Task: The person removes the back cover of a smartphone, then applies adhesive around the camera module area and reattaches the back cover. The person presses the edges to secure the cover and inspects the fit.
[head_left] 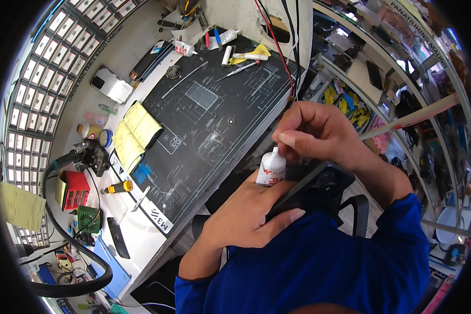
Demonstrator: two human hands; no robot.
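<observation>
My left hand (246, 214) is closed around a dark smartphone (314, 191) and a white squeeze tube (271, 168) with red print. The phone lies tilted between thumb and fingers, its camera side up. The tube stands upright beside it, narrow nozzle on top. My right hand (319, 131) pinches thumb and forefinger together right at the nozzle's tip. Whatever is between those fingertips is too small and hidden to make out. Both hands are in front of my body, off the workbench's right edge.
On the bench lies a black work mat (188, 115) with a yellow notepad (136, 133), a tweezers-like tool (184, 79) and another tube (184, 48). A bent black flexible arm (49, 209) rises at left. Red and black cables (285, 63) hang at the mat's far right. Shelves (392, 68) stand at right.
</observation>
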